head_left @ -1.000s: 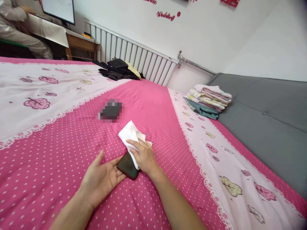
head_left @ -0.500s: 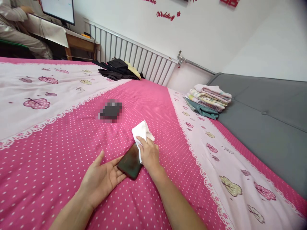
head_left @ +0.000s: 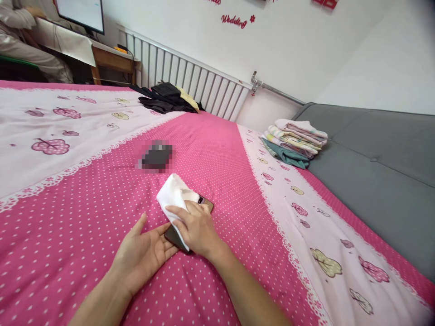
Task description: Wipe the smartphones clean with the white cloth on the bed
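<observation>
A dark smartphone [head_left: 174,237] lies on the pink dotted bedspread [head_left: 217,149], back side up, its camera showing at the far right end. My right hand [head_left: 199,228] presses a folded white cloth [head_left: 172,194] against the phone, fingers closed over the cloth. Most of the phone's middle is hidden under cloth and hand. Palm up at the near left edge of the phone, my left hand [head_left: 142,256] has its thumb spread and fingers stretched out. Its fingertips touch the phone's edge; whether they reach beneath it I cannot tell.
Beyond the phone lies a blurred-out dark object [head_left: 157,156]. Dark clothes [head_left: 166,97] are heaped near the radiator [head_left: 190,68]. Folded cloths [head_left: 294,140] are stacked by the grey headboard [head_left: 374,158]. At far left a person [head_left: 20,40] sits by a desk with a monitor [head_left: 81,13].
My right hand and the white cloth have slid left across the phone, uncovering its camera end and covering its middle. My left hand stays in place.
</observation>
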